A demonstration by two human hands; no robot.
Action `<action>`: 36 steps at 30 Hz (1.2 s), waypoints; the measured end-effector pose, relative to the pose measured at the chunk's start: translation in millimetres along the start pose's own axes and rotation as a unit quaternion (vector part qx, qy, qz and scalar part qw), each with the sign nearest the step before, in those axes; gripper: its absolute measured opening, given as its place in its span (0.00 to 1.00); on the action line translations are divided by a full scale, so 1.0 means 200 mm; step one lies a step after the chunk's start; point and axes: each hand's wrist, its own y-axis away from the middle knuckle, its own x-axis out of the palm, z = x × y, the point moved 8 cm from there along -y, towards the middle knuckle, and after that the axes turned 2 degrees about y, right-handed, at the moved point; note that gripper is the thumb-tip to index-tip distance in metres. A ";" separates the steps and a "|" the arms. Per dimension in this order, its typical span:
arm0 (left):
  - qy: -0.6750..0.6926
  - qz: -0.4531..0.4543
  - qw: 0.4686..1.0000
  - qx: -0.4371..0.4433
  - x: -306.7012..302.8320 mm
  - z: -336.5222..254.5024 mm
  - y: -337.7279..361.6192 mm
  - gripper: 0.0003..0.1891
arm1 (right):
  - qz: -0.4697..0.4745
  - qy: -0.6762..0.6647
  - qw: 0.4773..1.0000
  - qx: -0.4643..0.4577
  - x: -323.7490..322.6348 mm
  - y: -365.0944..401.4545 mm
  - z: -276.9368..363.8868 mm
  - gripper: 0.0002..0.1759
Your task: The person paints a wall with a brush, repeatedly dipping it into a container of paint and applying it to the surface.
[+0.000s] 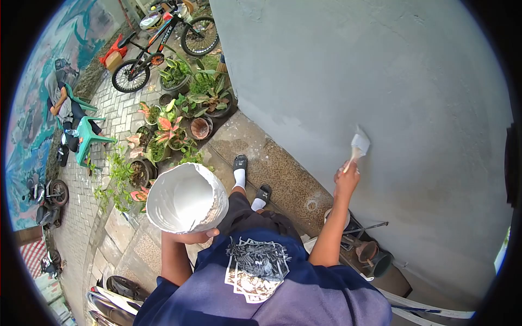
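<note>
My right hand [346, 176] is closed around the handle of a paintbrush [359, 143], whose white-coated bristles lie at the grey wall [304, 65]. Whether the bristles press on the wall is hard to tell. At my left side I carry a paint bucket [187, 198], its inside coated with white paint. My left hand [193, 237] supports it from below, with the thumb showing at the near side and most fingers hidden under the bucket. Around the brush the wall has slightly darker and lighter grey patches.
Potted plants [168, 127] crowd the ground ahead to the left, near a bicycle [157, 49]. Someone sits [65, 103] by a green plastic chair [89, 136]. Buckets and pots [375, 258] stand along the wall at my right. A motorcycle [51, 198] is at far left.
</note>
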 end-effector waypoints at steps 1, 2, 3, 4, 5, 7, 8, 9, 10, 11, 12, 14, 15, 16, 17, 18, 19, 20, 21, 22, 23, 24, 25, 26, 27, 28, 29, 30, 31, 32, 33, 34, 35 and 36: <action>-0.051 -0.044 0.995 0.069 -0.08 -0.10 0.00 0.59 | -0.005 -0.016 0.997 -0.075 0.01 0.10 0.19 0.22; 0.027 -0.039 0.999 -0.010 -0.03 0.04 0.05 0.45 | -0.004 -0.019 0.997 -0.070 0.03 0.16 0.29 0.22; 0.105 -0.040 0.990 -0.088 0.06 0.19 0.10 0.31 | 0.013 -0.010 0.993 -0.117 0.06 0.20 0.44 0.21; 0.163 -0.068 0.982 -0.066 0.04 0.20 0.07 0.30 | 0.030 -0.002 0.985 -0.168 0.09 0.21 0.55 0.20; 0.299 -0.125 0.938 -0.119 -0.02 0.16 0.03 0.30 | 0.033 -0.005 0.984 -0.174 0.09 0.19 0.54 0.20; 0.293 -0.160 0.938 -0.092 -0.14 -0.03 -0.06 0.29 | 0.002 0.070 0.927 -0.367 0.08 0.14 0.54 0.22; 0.289 -0.171 0.938 -0.084 -0.15 -0.06 -0.09 0.29 | 0.007 0.060 0.924 -0.376 0.08 0.05 0.49 0.22; 0.254 -0.194 0.947 -0.017 -0.19 -0.12 -0.11 0.29 | -0.037 0.156 0.925 -0.344 0.05 -0.07 0.39 0.21; 0.218 -0.211 0.952 0.045 -0.23 -0.18 -0.10 0.28 | -0.081 0.253 0.916 -0.300 0.03 -0.15 0.25 0.22; 0.213 -0.211 0.953 0.045 -0.25 -0.19 -0.09 0.28 | -0.080 0.249 0.918 -0.299 0.04 -0.16 0.13 0.22; 0.207 -0.190 0.959 0.027 -0.24 -0.19 -0.09 0.28 | -0.099 0.278 0.902 -0.315 0.04 -0.17 0.04 0.22; 0.247 -0.171 0.953 -0.022 -0.25 -0.22 -0.10 0.29 | -0.104 0.325 0.896 -0.284 0.06 -0.18 -0.13 0.23; 0.245 -0.173 0.954 -0.021 -0.25 -0.23 -0.09 0.29 | -0.088 0.343 0.905 -0.235 0.05 -0.19 -0.26 0.24; 0.252 -0.175 0.951 -0.023 -0.25 -0.22 -0.07 0.29 | -0.087 0.340 0.906 -0.236 0.02 -0.24 -0.45 0.24; 0.260 -0.178 0.949 -0.023 -0.25 -0.22 -0.05 0.30 | -0.074 0.389 0.902 -0.173 -0.03 -0.37 -0.74 0.24; 0.257 -0.181 0.949 -0.020 -0.26 -0.23 -0.03 0.30 | -0.062 0.434 0.892 -0.111 -0.07 -0.47 -0.93 0.24; 0.282 -0.186 0.941 -0.023 -0.27 -0.24 -0.01 0.31 | -0.062 0.431 0.893 -0.113 -0.12 -0.53 -0.97 0.24; 0.308 -0.191 0.932 -0.025 -0.27 -0.24 0.02 0.32 | -0.016 0.252 0.952 0.173 -0.20 -0.56 -1.20 0.22; 0.307 -0.191 0.932 -0.020 -0.27 -0.24 0.04 0.32 | 0.035 0.043 0.897 0.438 -0.18 -0.46 -1.40 0.21; 0.315 -0.180 0.931 -0.026 -0.26 -0.24 0.05 0.33 | -0.002 0.131 0.927 0.352 -0.15 -0.40 -1.17 0.18; 0.323 -0.170 0.931 -0.028 -0.26 -0.23 0.05 0.34 | -0.001 0.126 0.930 0.345 -0.12 -0.37 -0.95 0.18; 0.261 -0.191 0.946 0.019 -0.30 -0.26 0.06 0.36 | 0.027 0.091 0.952 0.290 -0.07 -0.37 -0.72 0.18; 0.260 -0.195 0.945 0.021 -0.31 -0.27 0.06 0.36 | 0.054 0.059 0.968 0.236 -0.03 -0.33 -0.51 0.19; 0.279 -0.200 0.939 0.003 -0.30 -0.27 0.07 0.37 | 0.083 0.036 0.975 0.201 0.00 -0.24 -0.29 0.19; 0.299 -0.203 0.932 -0.014 -0.29 -0.27 0.06 0.38 | 0.111 0.012 0.980 0.165 0.02 -0.14 -0.07 0.20; 0.326 -0.203 0.924 -0.007 -0.30 -0.31 0.03 0.39 | 0.111 -0.003 0.989 0.100 0.02 -0.02 0.18 0.20; 0.325 -0.206 0.923 -0.003 -0.30 -0.32 0.01 0.39 | 0.109 -0.019 0.993 0.034 0.03 0.10 0.39 0.21; 0.346 -0.203 0.916 -0.008 -0.28 -0.33 0.00 0.39 | 0.110 -0.020 0.993 0.034 0.06 0.20 0.53 0.21; 0.366 -0.196 0.910 -0.015 -0.27 -0.32 0.01 0.39 | 0.091 -0.027 0.995 -0.042 0.08 0.27 0.72 0.21; 0.356 -0.162 0.919 -0.043 -0.24 -0.29 0.00 0.43 | 0.069 -0.033 0.990 -0.118 0.09 0.34 0.83 0.21; 0.354 -0.160 0.920 -0.039 -0.24 -0.30 -0.01 0.43 | 0.066 -0.037 0.990 -0.121 0.11 0.36 0.82 0.21; 0.375 -0.157 0.913 -0.026 -0.24 -0.33 -0.03 0.45 | 0.045 -0.008 0.978 -0.202 0.13 0.37 0.85 0.21; 0.396 -0.153 0.905 -0.014 -0.23 -0.35 -0.05 0.47 | 0.024 0.022 0.959 -0.282 0.13 0.38 0.87 0.22; 0.396 -0.156 0.905 -0.010 -0.22 -0.37 -0.07 0.47 | 0.025 0.020 0.958 -0.286 0.13 0.34 0.83 0.22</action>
